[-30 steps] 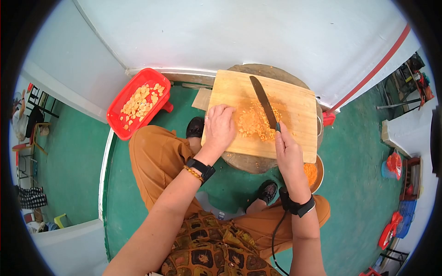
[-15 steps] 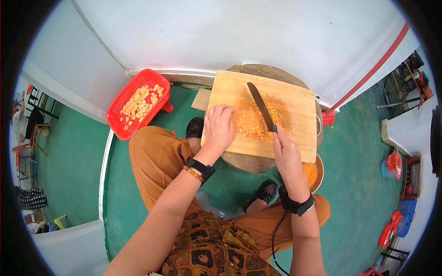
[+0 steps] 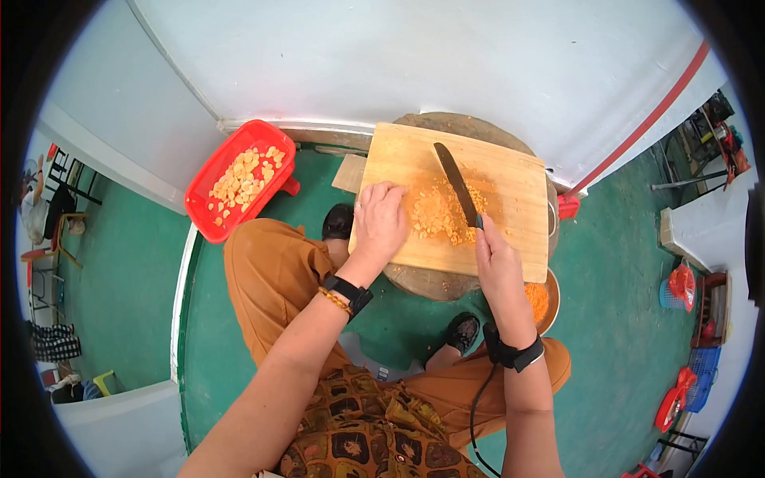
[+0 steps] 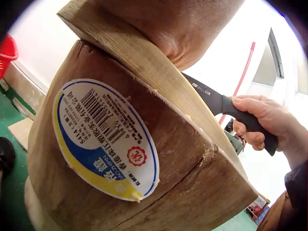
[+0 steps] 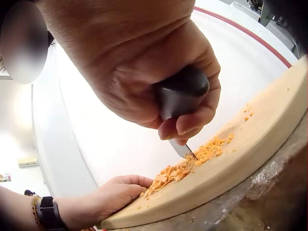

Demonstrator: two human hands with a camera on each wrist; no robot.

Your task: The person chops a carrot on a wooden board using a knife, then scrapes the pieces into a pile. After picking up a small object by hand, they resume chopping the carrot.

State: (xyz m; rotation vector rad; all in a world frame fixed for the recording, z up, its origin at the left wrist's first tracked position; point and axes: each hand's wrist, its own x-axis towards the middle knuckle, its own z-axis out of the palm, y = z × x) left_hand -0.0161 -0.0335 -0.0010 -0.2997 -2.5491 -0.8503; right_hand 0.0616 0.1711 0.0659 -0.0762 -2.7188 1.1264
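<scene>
My right hand [image 3: 500, 267] grips the black handle [image 5: 183, 89] of a kitchen knife [image 3: 457, 179], its dark blade pointing away from me. The blade lies across a heap of finely chopped orange pieces [image 3: 430, 213], resembling carrot, on a wooden cutting board [image 3: 398, 147]. In the right wrist view the edge is down among the bits. My left hand [image 3: 380, 219] rests on the board's left side, fingers together and extended, beside the heap. From the left wrist, the board's edge shows atop a thick round wood block [image 4: 183, 192] bearing an oval label [image 4: 106, 139].
A red plastic basket [image 3: 195, 195] with orange slices [image 3: 239, 183] stands at the left by the wall. Near my right knee is a bowl [image 3: 555, 299] of fine orange bits [image 3: 537, 301], partly behind my forearm. A white wall [image 3: 446, 56] rises right behind the block.
The knife has shifted slightly left and toward me, then a little back to the right over the chopped heap. My left hand has stayed in place on the board.
</scene>
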